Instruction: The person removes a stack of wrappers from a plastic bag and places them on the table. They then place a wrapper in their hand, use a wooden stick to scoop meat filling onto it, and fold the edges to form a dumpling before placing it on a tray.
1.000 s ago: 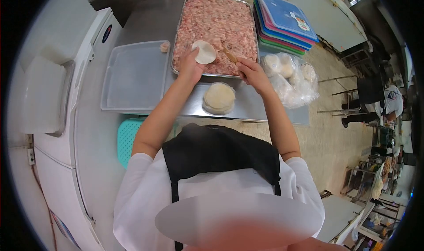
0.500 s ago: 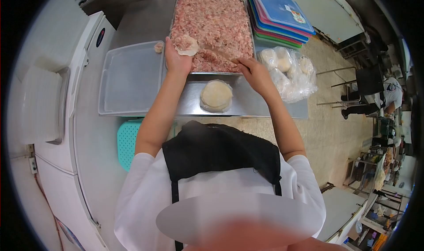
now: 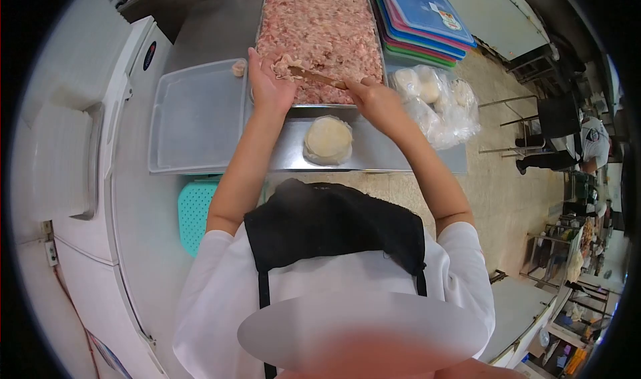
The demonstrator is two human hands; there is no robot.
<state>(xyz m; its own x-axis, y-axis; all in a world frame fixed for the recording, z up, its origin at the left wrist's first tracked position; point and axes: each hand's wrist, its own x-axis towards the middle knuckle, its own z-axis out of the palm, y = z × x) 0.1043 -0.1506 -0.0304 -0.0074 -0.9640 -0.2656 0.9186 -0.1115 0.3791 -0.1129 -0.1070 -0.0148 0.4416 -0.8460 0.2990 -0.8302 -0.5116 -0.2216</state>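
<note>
The right hand [image 3: 375, 102] grasps the handle end of a spatula [image 3: 314, 77], fingers closed round it. The left hand [image 3: 272, 89] is spread and cupped, bearing a wrapper [image 3: 288, 74] loaded with meat near the upper centre of the frame, over the left edge of a tray [image 3: 337, 105]. The wrapper is pale and thin, and the meat on it is pink and lumpy. The spatula is brown, flat and narrow, its tip at that meat.

The tray's meat [image 3: 317, 29] is coarse, pink with whitish flecks, spread nearly to the rim. Below the tray, at centre, round cream-coloured sheets [image 3: 328, 139] lie stacked on the metal table [image 3: 287, 142]. At left is a translucent, shallow box [image 3: 197, 119], a small pale piece [image 3: 238, 68] at its upper right corner. At upper right are stacked coloured lids [image 3: 427, 25]; below them, clear bags [image 3: 434, 105] hold whitish rounds.

Meat and fingers hide much of the wrapper, so its outline is hard to make out. The right hand covers the spatula's grip. Wrinkled plastic blurs the bags' contents, and the green basket [image 3: 193, 212] at lower left is partly hidden by the table and left arm.
</note>
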